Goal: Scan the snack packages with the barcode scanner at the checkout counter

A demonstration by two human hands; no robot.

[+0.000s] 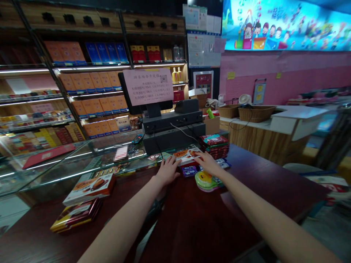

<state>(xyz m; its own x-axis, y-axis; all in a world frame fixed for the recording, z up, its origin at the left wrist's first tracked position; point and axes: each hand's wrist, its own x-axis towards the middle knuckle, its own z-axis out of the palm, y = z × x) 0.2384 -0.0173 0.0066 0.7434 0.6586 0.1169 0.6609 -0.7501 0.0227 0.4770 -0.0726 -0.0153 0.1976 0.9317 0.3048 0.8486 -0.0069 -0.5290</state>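
Observation:
A white and orange box [188,155] lies flat at the middle of the dark red counter, with a hand at each end. My left hand [168,171] is at its left end, fingers spread and touching or very near it. My right hand [208,163] reaches to its right end, fingers apart; whether they press on the box is unclear. Just in front lie a purple packet [189,171] and a green and yellow package [205,180]. Behind my right hand is a stack of red packets [215,145]. Another white and orange box [90,188] and red and gold packets [76,215] lie at the left.
A black register with a monitor carrying a pink sign [148,87] stands behind the box. A glass display case [82,157] runs along the left, with stocked shelves behind. Wicker baskets [253,114] sit on a white-topped counter [298,111] at the right.

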